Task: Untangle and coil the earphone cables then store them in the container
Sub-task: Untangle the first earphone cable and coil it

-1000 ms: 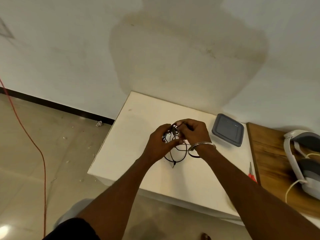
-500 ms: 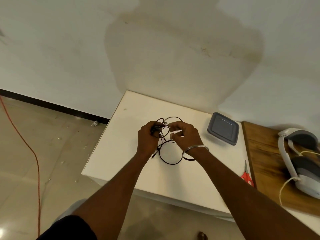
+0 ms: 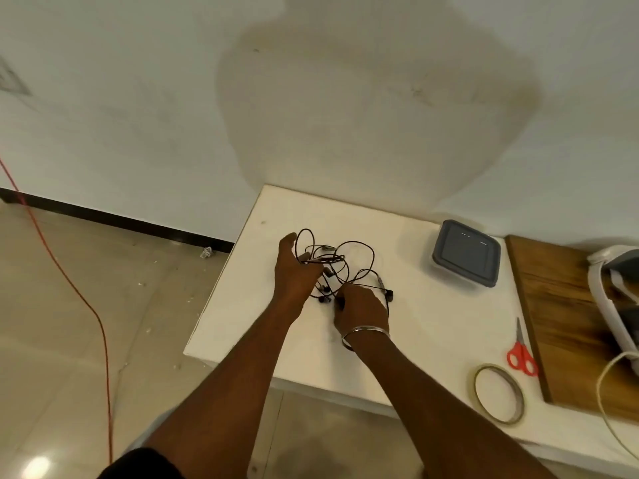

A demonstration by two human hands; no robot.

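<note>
Earphone cables (image 3: 326,259) tangled on tabletop (image 3: 432,323), outside container (image 3: 466,252) at 2 o'clock.
Left hand (image 3: 294,274) grips strands at tangle's 9 o'clock; right hand (image 3: 361,309) pinches cable at 6; hands close together.

Your light is soft, with a broad faint shadow on the pale plastered wall (image 3: 363,115) at 12 o'clock and a glare spot on the glossy beige floor tiles (image 3: 36,466) at 7 o'clock. The thin black earphone cables (image 3: 326,259) read sharp; the lens bows the black skirting strip (image 3: 114,219) at 9 o'clock.
</note>
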